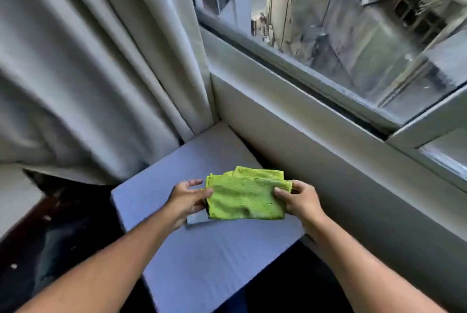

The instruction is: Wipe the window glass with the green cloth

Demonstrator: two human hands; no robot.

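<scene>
A folded green cloth point(246, 197) is held between both hands just above a grey-blue box top point(212, 257). My left hand point(187, 199) pinches its left edge with thumb on top and fingers spread. My right hand point(299, 199) grips its right edge. The window glass point(353, 24) fills the upper right, up and away from both hands, with buildings visible through it.
A grey curtain point(88, 72) hangs on the left down to the box. A wide pale window sill and frame point(316, 131) run diagonally along the right. A second pane point(447, 153) sits at the far right. Dark floor lies at the lower left.
</scene>
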